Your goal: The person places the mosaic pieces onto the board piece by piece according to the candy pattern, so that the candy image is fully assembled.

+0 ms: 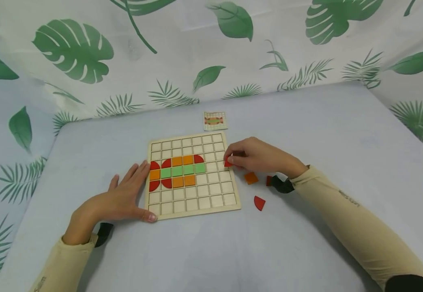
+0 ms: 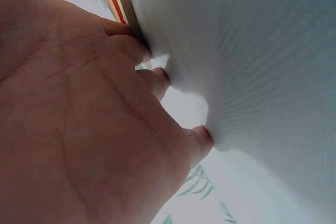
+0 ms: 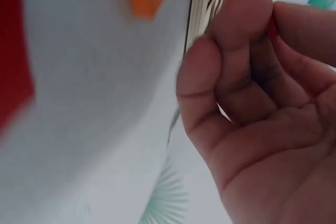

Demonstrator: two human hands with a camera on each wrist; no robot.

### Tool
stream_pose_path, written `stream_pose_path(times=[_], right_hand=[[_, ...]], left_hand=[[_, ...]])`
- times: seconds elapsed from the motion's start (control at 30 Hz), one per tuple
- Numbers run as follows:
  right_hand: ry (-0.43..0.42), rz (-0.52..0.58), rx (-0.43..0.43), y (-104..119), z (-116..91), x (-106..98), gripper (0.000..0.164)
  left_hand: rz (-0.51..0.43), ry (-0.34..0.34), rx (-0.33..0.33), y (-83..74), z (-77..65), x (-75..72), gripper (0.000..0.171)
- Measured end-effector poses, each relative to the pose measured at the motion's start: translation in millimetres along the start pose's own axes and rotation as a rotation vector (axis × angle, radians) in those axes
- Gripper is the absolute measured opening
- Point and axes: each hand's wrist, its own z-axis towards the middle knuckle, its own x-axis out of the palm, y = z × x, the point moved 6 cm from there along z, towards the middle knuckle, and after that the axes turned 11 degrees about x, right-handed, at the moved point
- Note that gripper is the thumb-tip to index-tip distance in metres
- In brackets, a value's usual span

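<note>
A wooden grid board (image 1: pixel 193 202) lies flat, with red quarter-circle pieces, orange squares and a row of light green squares (image 1: pixel 177 171) set in its left and middle cells. My left hand (image 1: pixel 118 200) rests at the board's left edge, fingers spread and thumb at the near corner. In the left wrist view, the fingertips (image 2: pixel 206 137) are down on the tablecloth beside the board's side. Over the board's right edge, my right hand (image 1: pixel 256 156) pinches a red quarter-circle piece (image 1: pixel 227 162) between thumb and fingers. Only a sliver of that piece shows in the right wrist view.
Right of the board lie a loose orange square (image 1: pixel 250 178), a red quarter-circle (image 1: pixel 259 203) and another red piece (image 1: pixel 268 181) partly hidden by the right wrist strap. Behind the board is a small pattern card (image 1: pixel 215 121). A leaf-print cloth (image 1: pixel 182 52) hangs at the back.
</note>
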Motion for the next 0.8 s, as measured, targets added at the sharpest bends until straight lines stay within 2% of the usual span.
stream_pose_path(times=[0.27,0.53,0.8], right_hand=[[0.032,0.006,-0.037,11.1,4.8,18.6,0.029],[-0.026,0.057,-0.119,24.6,6.7,25.3,0.013],[-0.014,0.057,-0.137,35.8,20.9,37.2,0.007]], left_hand=[[0.004,-0.004,0.002,3.4,-1.4,0.9,0.146],[0.002,0.0,0.005,0.8,1.1,-1.4,0.145],[0.0,-0.004,-0.004,1.1,-0.6,-1.2,0.145]])
